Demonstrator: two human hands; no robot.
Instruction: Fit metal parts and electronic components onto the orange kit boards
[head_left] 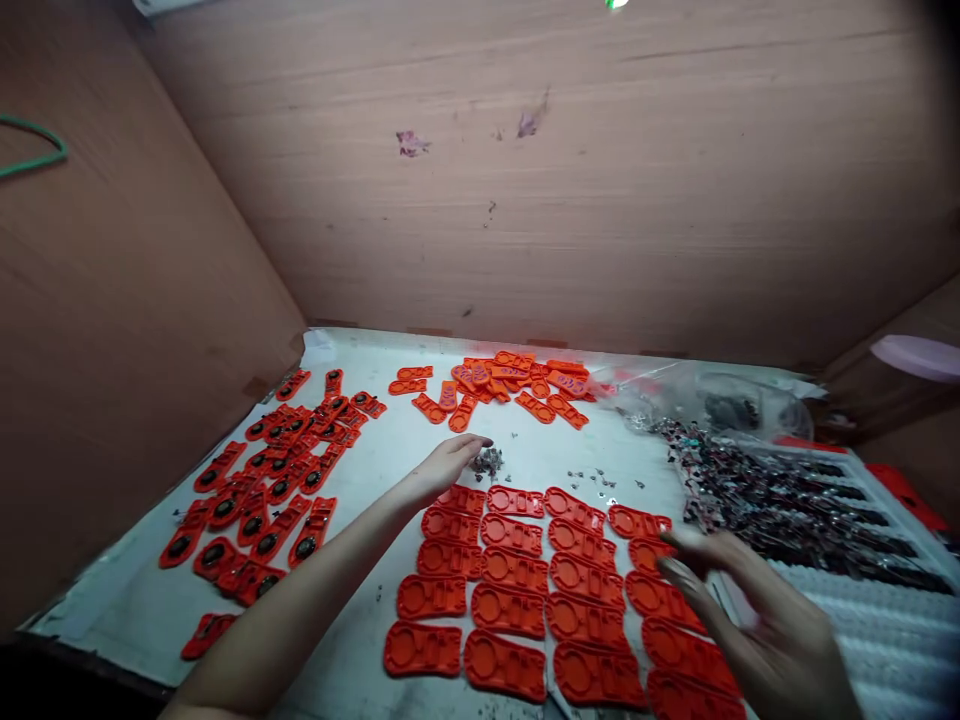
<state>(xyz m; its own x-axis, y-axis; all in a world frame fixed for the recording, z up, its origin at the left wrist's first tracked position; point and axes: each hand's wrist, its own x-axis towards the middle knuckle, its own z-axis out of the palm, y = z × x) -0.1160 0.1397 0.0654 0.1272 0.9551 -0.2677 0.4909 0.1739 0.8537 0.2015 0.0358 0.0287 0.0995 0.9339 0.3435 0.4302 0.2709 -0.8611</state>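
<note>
My left hand (452,463) reaches forward over the white worktop, its fingers stretched out at the edge of a small pile of tiny metal parts (490,463). Nothing shows in its fingers. My right hand (772,615) hovers at the right column of red plastic casings (510,610), slightly blurred. Its thumb and forefinger are apart, with no held thing visible. The casings lie in rows, hollow side up, each with a round recess at one end. My right hand covers part of the rightmost ones. A few loose metal parts (592,476) are scattered behind the rows.
At left lies a heap of red casings with black round parts (277,462). Orange covers (491,380) are piled at the back. To the right are a clear plastic bag (720,400) and bundles of dark wired parts (787,500) on a white tray. Wooden walls (562,220) enclose the worktop.
</note>
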